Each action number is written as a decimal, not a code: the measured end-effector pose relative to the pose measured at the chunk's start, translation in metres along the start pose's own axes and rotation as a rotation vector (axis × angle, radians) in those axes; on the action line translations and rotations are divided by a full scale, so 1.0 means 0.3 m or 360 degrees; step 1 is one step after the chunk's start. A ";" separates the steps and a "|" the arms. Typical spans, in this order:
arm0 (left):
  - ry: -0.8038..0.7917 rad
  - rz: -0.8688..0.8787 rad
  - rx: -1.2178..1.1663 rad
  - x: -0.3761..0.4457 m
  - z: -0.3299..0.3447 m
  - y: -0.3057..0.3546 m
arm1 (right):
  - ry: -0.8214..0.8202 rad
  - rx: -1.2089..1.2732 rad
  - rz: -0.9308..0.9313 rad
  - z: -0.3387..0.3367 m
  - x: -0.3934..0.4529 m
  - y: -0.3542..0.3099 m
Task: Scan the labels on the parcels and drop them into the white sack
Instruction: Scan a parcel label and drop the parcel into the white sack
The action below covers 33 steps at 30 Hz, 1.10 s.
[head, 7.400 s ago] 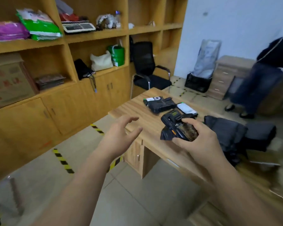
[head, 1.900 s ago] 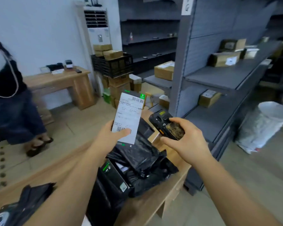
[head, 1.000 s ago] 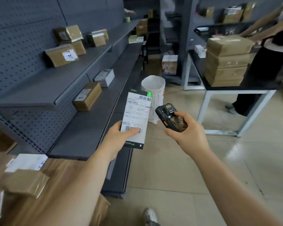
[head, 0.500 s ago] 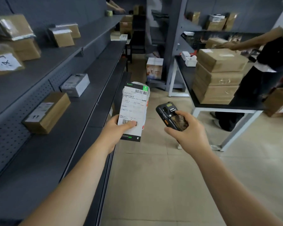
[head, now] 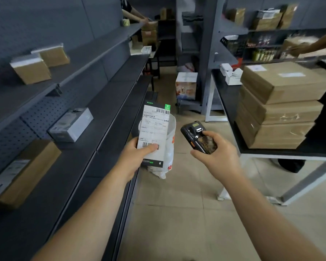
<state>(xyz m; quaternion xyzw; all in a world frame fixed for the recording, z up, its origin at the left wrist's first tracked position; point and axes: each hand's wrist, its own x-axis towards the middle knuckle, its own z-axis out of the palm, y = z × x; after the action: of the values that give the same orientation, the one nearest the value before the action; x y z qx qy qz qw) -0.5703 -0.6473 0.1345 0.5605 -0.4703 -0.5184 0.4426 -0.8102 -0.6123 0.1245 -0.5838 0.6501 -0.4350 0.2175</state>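
Head view looks down an aisle: long dark shelving (head: 94, 117) runs along the left, holding a few brown cartons and 1 pale box (head: 72, 125). On the right a black-topped table (head: 231, 102) carries a stack of 3 large cardboard boxes (head: 279, 106), with another person's arm reaching in at the far right edge.

On the floor between shelving and table stands the white sack (head: 170, 140), mouth up, partly hidden behind the parcel.

The parcel (head: 154, 132), a flat dark mailer with a white label facing the camera, is held upright in front of the sack. The left hand (head: 135, 159) grips its lower edge, thumb pressed across the lower barcode. The right hand (head: 215, 155) is wrapped around a black handheld scanner (head: 198, 137), thumb on top, its head aimed up and away rather than squarely at the label.

Whether this label has been read cannot be told, so the main risk, as I judge it, is dropping the parcel unscanned. The thumb over the lower barcode could block a read; the upper barcode is uncovered. The sack looks soft and its mouth narrow, so a release from out here could send the flat mailer onto the rim, tipping the sack or sliding the parcel to the floor or under the shelf edge.
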 end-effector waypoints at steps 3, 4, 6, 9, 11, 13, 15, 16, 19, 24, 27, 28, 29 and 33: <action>0.0012 0.0036 0.0016 0.154 0.069 0.060 | -0.0027 -0.0023 -0.0056 -0.009 0.181 0.029; 0.0018 0.0035 0.0013 0.201 0.084 0.069 | -0.0037 -0.0027 -0.0059 -0.006 0.234 0.039; 0.0051 0.0013 0.0004 0.291 0.106 0.071 | -0.0069 -0.0003 -0.0044 0.012 0.332 0.061; 0.0086 -0.0036 0.0027 0.409 0.119 0.054 | -0.0112 0.0059 -0.0013 0.066 0.457 0.108; 0.0098 -0.0068 0.0043 0.496 0.112 0.039 | -0.0161 0.0071 0.0056 0.118 0.541 0.143; 0.0112 -0.0104 0.0046 0.597 0.095 0.017 | -0.0204 0.0068 0.0117 0.179 0.627 0.176; 0.0129 -0.0140 0.0055 0.716 0.073 -0.007 | -0.0231 0.0069 0.0150 0.246 0.718 0.204; 0.0133 -0.0162 0.0056 0.780 0.060 -0.021 | -0.0237 0.0057 0.0155 0.283 0.764 0.215; 0.0114 -0.0218 0.0024 0.986 0.019 -0.055 | -0.0257 -0.0015 0.0172 0.396 0.913 0.239; 0.0053 -0.0368 -0.0013 1.341 -0.054 -0.094 | -0.0284 -0.0130 0.0227 0.558 1.176 0.259; -0.0019 -0.0478 -0.0009 1.521 -0.079 -0.140 | -0.0295 -0.0189 0.0299 0.643 1.297 0.288; -0.0039 -0.0515 0.0003 1.571 -0.083 -0.156 | -0.0303 -0.0197 0.0329 0.670 1.329 0.303; -0.0055 -0.0559 0.0005 1.618 -0.084 -0.170 | -0.0310 -0.0201 0.0355 0.698 1.357 0.320; -0.0149 -0.0702 -0.0016 1.779 -0.072 -0.197 | -0.0370 -0.0221 0.0425 0.784 1.451 0.381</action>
<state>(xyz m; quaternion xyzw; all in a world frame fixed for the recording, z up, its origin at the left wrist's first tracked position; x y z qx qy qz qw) -0.5340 -1.1637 -0.0101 0.6229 -0.3539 -0.6304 0.2989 -0.7867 -1.1051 0.0050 -0.5522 0.7209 -0.2860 0.3061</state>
